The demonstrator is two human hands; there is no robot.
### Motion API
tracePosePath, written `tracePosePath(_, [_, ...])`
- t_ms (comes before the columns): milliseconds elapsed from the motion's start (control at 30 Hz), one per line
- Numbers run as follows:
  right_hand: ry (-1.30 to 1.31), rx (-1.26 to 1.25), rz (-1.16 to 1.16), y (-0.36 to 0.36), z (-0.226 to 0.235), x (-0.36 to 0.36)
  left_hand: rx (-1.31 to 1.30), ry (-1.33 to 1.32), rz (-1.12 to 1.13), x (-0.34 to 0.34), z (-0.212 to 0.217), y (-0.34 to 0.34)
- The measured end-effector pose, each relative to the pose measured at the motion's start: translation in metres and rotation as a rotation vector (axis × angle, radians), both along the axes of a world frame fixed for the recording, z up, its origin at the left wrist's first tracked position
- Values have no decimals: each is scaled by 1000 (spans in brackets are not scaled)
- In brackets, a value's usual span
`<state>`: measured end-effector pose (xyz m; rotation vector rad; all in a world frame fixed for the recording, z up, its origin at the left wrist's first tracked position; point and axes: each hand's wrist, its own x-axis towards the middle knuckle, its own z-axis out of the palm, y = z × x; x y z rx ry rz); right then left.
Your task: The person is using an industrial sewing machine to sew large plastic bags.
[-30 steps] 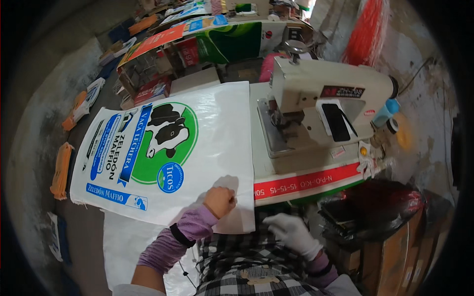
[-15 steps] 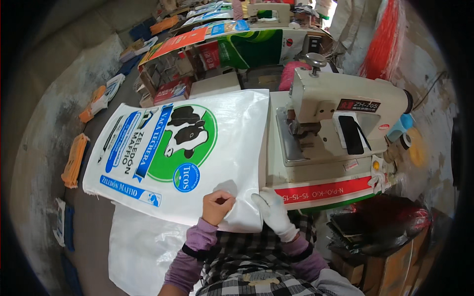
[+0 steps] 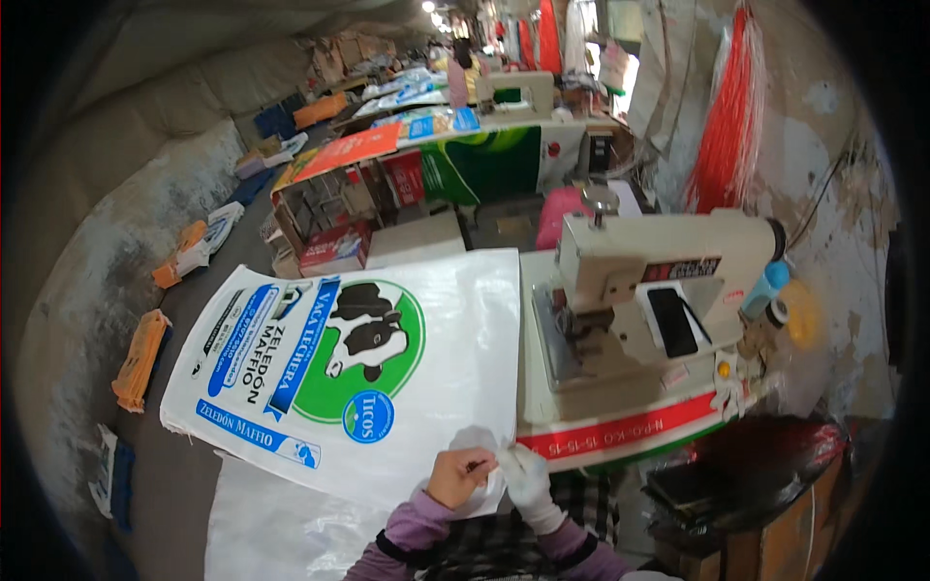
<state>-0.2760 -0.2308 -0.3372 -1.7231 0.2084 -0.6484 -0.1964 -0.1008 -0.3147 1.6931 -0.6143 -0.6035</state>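
A large white woven sack printed with a cow on a green circle lies flat in front of me. At its near right corner my left hand, bare, pinches the sack's edge. My right hand, in a white glove, grips the same corner right beside it, and the two hands touch. A small flap of the sack's corner is lifted between them. The cream sewing machine stands just to the right on its table.
Another white sack lies under the printed one at lower left. Stacks of printed sacks and boxes fill the tables beyond. Orange and blue bundles lie on the floor at left. A dark bin sits at right, red strands hang above.
My right hand has moved left from my lap up to the sack's corner and now grips it beside my left hand. The view has tilted up.
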Motion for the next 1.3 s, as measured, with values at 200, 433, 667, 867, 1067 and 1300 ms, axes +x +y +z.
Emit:
tracePosePath(200, [72, -36, -87, -6, 11, -14, -47, -36, 246, -2, 5, 16])
tracePosePath(433, [-53, -510, -120, -13, 57, -6, -191, -269, 369, -17, 28, 31])
tracePosePath(667, [-431, -1465, 337, 16, 38, -11, 159, -144, 151, -25, 12, 19])
tracePosePath(867, [158, -681, 1380, 67, 96, -21, 805, -341, -121, -67, 42, 100])
tracePosePath(1067, [231, -265, 851, -27, -43, 71, 664, -122, -336, -115, 106, 198])
tracePosePath(1300, [-223, 88, -228, -84, -3, 131, 436, -479, 100, -110, 175, 190])
